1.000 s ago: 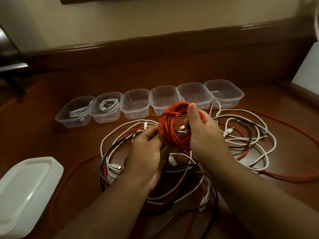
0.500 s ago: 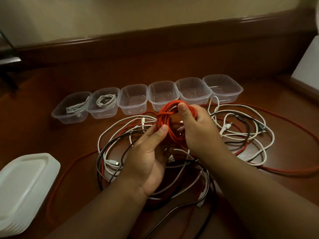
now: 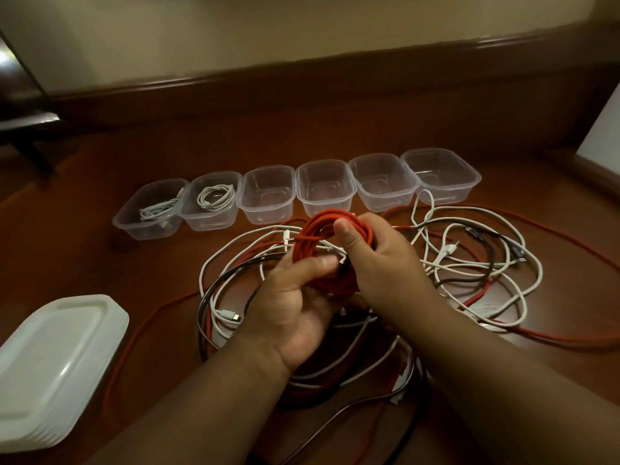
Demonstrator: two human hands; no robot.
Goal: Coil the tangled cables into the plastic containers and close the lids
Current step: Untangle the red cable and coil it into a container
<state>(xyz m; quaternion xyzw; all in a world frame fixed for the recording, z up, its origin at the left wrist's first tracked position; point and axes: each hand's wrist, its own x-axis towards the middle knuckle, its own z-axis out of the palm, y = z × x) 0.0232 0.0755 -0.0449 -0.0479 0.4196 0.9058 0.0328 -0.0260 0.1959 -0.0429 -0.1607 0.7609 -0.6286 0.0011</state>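
A thick coil of red cable [image 3: 313, 239] is held upright above the tangle. My left hand [image 3: 295, 303] holds its lower left side, thumb laid across the strands. My right hand [image 3: 379, 263] grips the right side, thumb hooked through the coil's middle. Under both hands lies a tangle of white, black and red cables [image 3: 469, 266] on the wooden table. A row of several clear plastic containers [image 3: 268, 193] stands behind, all without lids. The two leftmost hold coiled white cables [image 3: 214, 198]; the others are empty.
A stack of white lids [image 3: 50, 360] lies at the left front. A long red cable [image 3: 553, 340] trails off to the right across the wooden table [image 3: 100, 263], another loop to the left. A white object [image 3: 604, 135] stands at the right edge.
My left thumb has folded over the coil's lower strands and my right thumb has slid further through its centre. The coil sits a little lower in both hands.
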